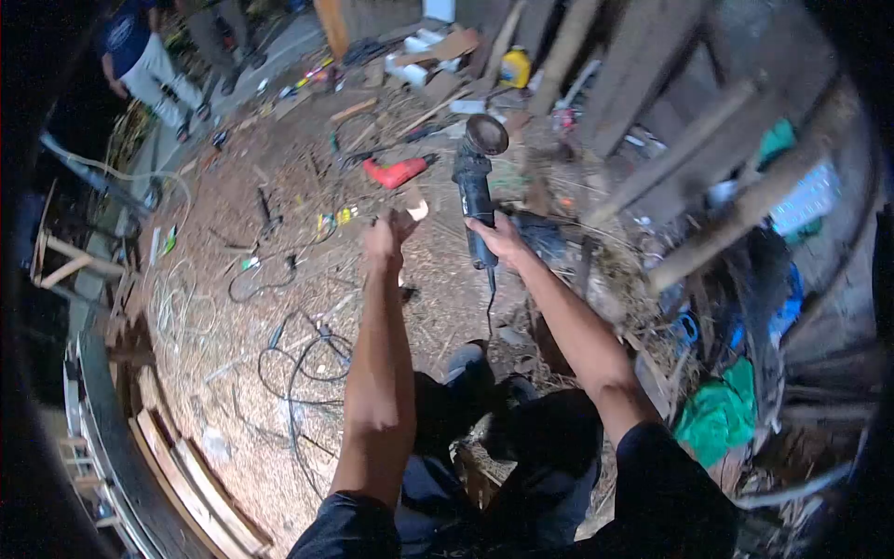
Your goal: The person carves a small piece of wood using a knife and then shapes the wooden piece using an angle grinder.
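Grinder (475,191) gripped in the right hand (501,238), left hand (387,240) curled beside it

The right fingers are closed round the lower part of the grinder's dark cylindrical body, thumb across it. The left fingers are bent well in; a small pale piece (418,211) with a bright edge seems to be pinched at their tips, though blur makes that grip uncertain.

The grinder stands near 12 o'clock in the view, its round, dull disc (487,135) at the top end and a thin black cord (492,296) trailing toward 6. At 11 o'clock, just beyond the left hand, a glossy red power tool (396,172) lies on ground (251,326) strewn with pale shavings. Looped black cable (296,373) sprawls at 8, and long straight-edged timber boards (200,475) lie between 7 and 8.

Farther out, a rounded yellow container (515,68) sits between 12 and 1, rough weathered planks (652,74) lean between 1 and 2, and a crumpled green plastic bag (719,421) lies at 4. Two people (154,70) stand between 10 and 11.
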Motion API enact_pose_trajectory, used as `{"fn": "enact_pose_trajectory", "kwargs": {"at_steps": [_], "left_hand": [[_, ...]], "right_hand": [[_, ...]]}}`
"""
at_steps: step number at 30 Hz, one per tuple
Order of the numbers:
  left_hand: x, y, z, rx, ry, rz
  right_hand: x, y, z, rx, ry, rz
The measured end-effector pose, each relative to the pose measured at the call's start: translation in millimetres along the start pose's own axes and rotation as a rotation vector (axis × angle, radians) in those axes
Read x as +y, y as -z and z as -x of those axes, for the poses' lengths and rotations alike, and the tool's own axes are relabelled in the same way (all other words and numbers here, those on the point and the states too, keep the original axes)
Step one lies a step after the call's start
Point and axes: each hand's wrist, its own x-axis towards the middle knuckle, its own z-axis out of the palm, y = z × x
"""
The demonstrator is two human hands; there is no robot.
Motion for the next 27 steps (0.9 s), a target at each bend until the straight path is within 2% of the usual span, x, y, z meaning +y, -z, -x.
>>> {"fn": "enact_pose_trajectory", "kwargs": {"at_steps": [1,3,5,6,9,10,12,13,14,15,17,20,21,22,25,27], "left_hand": [[18,-35,27,0.033,0.002,0.19],[23,-70,60,-0.04,0.02,0.292],[34,-106,111,-0.065,0.057,0.265],[37,-117,129,-0.081,0.067,0.247],[22,-116,138,-0.191,0.035,0.242],[24,-120,145,-0.144,0.052,0.238],[30,-129,165,-0.188,0.06,0.238],[36,-134,175,-0.204,0.059,0.243],[44,-137,183,-0.325,0.097,0.278],[51,-142,200,-0.339,0.027,0.263],[62,-160,234,-0.379,-0.118,0.233],[63,-169,252,-0.475,-0.135,0.372],[63,-170,257,-0.513,-0.152,0.397],[60,-172,259,-0.581,-0.166,0.44],[54,-171,271,-0.544,-0.005,0.412],[56,-175,286,-0.591,0.016,0.387]], "right_hand": [[-17,12,24,0.07,0.066,0.085],[-38,22,74,0.193,0.192,-0.066],[-40,24,110,0.261,0.315,-0.213],[-44,31,125,0.272,0.269,-0.133],[-96,38,190,0.524,0.279,-0.187],[-97,48,198,0.545,0.244,-0.156],[-77,70,197,0.642,0.205,-0.103],[-89,75,205,0.684,0.188,-0.074],[-97,79,219,0.736,0.13,-0.107],[-85,83,216,0.79,0.139,-0.272],[-106,84,242,0.876,0.052,-0.398],[-118,90,274,0.981,0.101,-0.443],[-80,110,256,0.98,0.138,-0.359],[-92,111,267,1.017,0.158,-0.409],[-112,112,294,1.071,0.149,-0.616],[-115,115,302,1.076,0.187,-0.705]]}}
